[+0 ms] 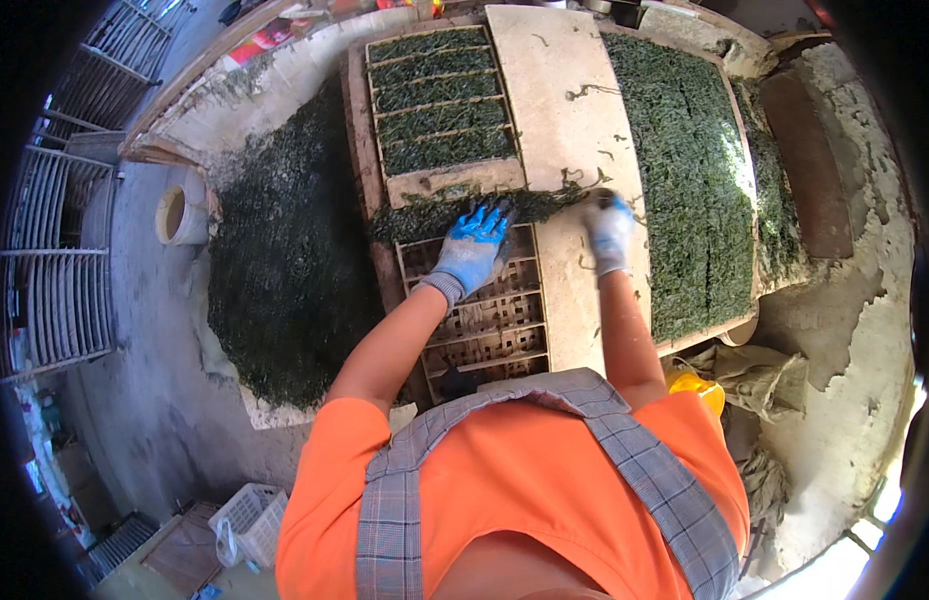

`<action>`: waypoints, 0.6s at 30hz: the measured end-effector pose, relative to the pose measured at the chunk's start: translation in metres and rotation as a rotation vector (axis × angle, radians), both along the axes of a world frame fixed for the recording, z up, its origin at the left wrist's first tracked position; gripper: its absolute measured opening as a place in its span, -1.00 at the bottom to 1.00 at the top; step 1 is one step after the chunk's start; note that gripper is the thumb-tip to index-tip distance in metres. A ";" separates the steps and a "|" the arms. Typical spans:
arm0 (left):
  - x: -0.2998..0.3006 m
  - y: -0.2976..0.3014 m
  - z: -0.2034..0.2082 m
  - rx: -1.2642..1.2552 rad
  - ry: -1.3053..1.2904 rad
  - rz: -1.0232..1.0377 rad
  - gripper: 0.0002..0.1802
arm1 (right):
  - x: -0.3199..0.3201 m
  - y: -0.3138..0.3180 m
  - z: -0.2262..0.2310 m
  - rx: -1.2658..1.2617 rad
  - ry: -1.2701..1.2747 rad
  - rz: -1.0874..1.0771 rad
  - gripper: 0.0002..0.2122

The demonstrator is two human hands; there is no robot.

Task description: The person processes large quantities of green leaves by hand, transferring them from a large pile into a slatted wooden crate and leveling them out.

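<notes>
My left hand [474, 247], in a blue and grey glove, presses flat on a strip of dark green seaweed [455, 211] lying across a wooden slatted frame [485, 320]. My right hand [610, 232], gloved the same, grips the strip's right end on a pale wooden board [560, 110]. Beyond the strip, the frame's far compartments [440, 95] are filled with green seaweed. The near compartments show bare woven mesh.
A big heap of dark seaweed [285, 270] lies left of the frame. A mat covered with green seaweed [690, 180] lies to the right. A pale bucket [180, 215] stands far left, a white basket [250, 520] below, a yellow object [695, 385] near my right elbow.
</notes>
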State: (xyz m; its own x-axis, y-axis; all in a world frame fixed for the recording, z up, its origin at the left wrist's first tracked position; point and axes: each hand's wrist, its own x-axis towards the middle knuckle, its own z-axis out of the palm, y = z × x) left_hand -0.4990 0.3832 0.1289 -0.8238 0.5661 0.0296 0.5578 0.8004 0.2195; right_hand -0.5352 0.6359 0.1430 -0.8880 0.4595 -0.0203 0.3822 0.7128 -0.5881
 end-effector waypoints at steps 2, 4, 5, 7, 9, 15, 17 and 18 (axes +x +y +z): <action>-0.009 0.005 0.025 -0.139 -0.183 -0.007 -0.35 | 0.012 -0.060 0.031 -0.317 -0.061 0.274 -0.71; -0.010 0.007 0.056 -0.287 -0.364 -0.034 -0.35 | 0.006 -0.075 -0.005 -1.380 -0.082 0.276 -0.69; -0.004 -0.006 0.043 -0.217 -0.100 -0.046 -0.35 | 0.002 -0.086 0.016 -1.235 0.039 0.279 -0.69; 0.001 -0.017 0.030 -0.210 -0.139 0.045 -0.37 | -0.007 -0.077 0.028 -0.987 0.220 0.273 -0.68; 0.010 -0.027 0.016 -0.181 -0.061 0.121 -0.42 | -0.011 -0.056 0.016 -0.872 0.238 0.126 -0.70; 0.010 -0.009 0.026 -0.142 -0.152 0.153 -0.39 | 0.027 -0.083 0.043 -0.271 0.568 0.689 -0.53; 0.008 -0.017 0.039 -0.163 -0.138 0.089 -0.40 | 0.034 -0.071 -0.001 0.241 0.369 0.996 -0.45; 0.011 -0.028 0.039 -0.052 -0.134 0.087 -0.39 | 0.036 -0.066 -0.018 0.423 0.280 1.049 -0.44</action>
